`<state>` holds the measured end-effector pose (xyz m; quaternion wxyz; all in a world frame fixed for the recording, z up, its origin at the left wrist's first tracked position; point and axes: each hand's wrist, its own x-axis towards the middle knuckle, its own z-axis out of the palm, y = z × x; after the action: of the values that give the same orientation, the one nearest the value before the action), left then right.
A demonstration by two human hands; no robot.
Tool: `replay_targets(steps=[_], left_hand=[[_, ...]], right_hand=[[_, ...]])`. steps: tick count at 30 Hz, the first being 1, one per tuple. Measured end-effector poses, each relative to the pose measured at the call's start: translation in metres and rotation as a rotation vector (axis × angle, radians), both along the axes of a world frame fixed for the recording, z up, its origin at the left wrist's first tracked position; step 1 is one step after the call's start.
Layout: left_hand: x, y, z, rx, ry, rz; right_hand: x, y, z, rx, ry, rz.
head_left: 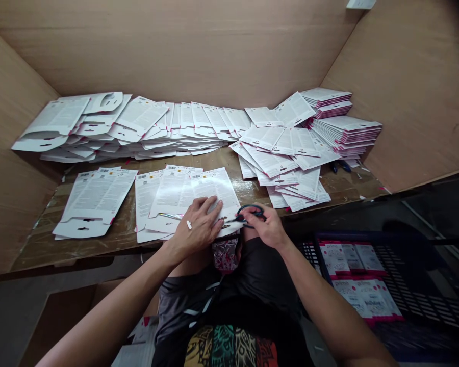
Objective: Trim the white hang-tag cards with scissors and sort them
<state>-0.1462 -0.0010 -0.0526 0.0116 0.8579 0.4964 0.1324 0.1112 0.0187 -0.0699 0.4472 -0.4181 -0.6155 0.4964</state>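
My right hand (265, 224) is closed on a pair of scissors (248, 215) with dark handles. The blades point left, at the slotted hanger flap of a white printed cardboard packet (214, 183). My left hand (201, 221) lies flat on that packet, fingers stretched, pressing it near the table's front edge. A small white cut-out scrap (188, 225) rests on the back of my left hand. Beneath and left of it, several more packets (147, 196) overlap. A shiny strip shows in the opening of one of them.
A fanned row of packets (137, 120) runs along the back panel. Loose packets (279, 148) and neat stacks (344, 135) lie at right, near a dark-handled tool (340, 166). Another pile (99, 199) sits left. Cardboard walls enclose the table; a blue crate (398, 275) with printed packs stands below right.
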Motion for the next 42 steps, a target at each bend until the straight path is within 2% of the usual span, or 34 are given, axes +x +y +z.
replay_targets(steps=[3,7,12,16,19,21,24,26,29,31,33,35,37,39,41,42], left_hand=[[0.001,-0.001,0.001,-0.005,-0.011,0.006],[0.002,-0.003,0.001,0.002,-0.008,0.021],[0.001,-0.003,-0.002,-0.004,-0.014,0.028],[0.001,-0.001,0.003,-0.036,-0.075,0.042],[0.008,-0.003,0.017,-0.088,-0.245,0.036],[0.017,-0.006,0.031,-0.220,-0.414,0.011],[0.030,-0.013,0.049,-0.530,-0.650,0.024],[0.034,-0.021,0.056,-0.747,-0.859,0.053],[0.033,-0.036,0.056,-1.122,-1.290,0.090],[0.032,-0.047,0.052,-1.393,-1.516,0.095],[0.035,-0.058,0.048,-1.645,-1.633,0.056],[0.042,-0.067,0.045,-1.815,-1.680,0.007],[0.049,-0.073,0.044,-1.904,-1.692,-0.027],[0.054,-0.073,0.045,-1.911,-1.664,-0.037],[0.053,-0.063,0.046,-1.759,-1.546,-0.024],[0.051,-0.054,0.047,-1.584,-1.445,-0.005]], right_hand=[[0.000,0.004,-0.001,0.088,-0.027,-0.162],[0.000,0.004,-0.002,0.159,-0.146,-0.113],[0.002,0.005,0.000,0.008,-0.025,0.026],[0.004,0.007,-0.001,-0.021,0.126,-0.100],[-0.001,0.000,-0.001,-0.085,0.264,-0.152],[-0.005,-0.009,0.003,-0.139,0.333,-0.158],[-0.004,-0.022,0.015,-0.166,0.372,-0.148],[0.004,-0.030,0.024,-0.144,0.376,-0.049],[0.023,-0.038,0.032,-0.048,0.324,0.137],[0.034,-0.042,0.034,0.009,0.256,0.190],[0.042,-0.045,0.036,0.022,0.218,0.272],[0.045,-0.047,0.041,0.024,0.221,0.389],[0.044,-0.047,0.052,0.083,0.175,0.467],[0.043,-0.048,0.067,0.203,0.057,0.481],[0.042,-0.046,0.079,0.278,-0.072,0.457],[0.042,-0.044,0.081,0.274,-0.105,0.408]])
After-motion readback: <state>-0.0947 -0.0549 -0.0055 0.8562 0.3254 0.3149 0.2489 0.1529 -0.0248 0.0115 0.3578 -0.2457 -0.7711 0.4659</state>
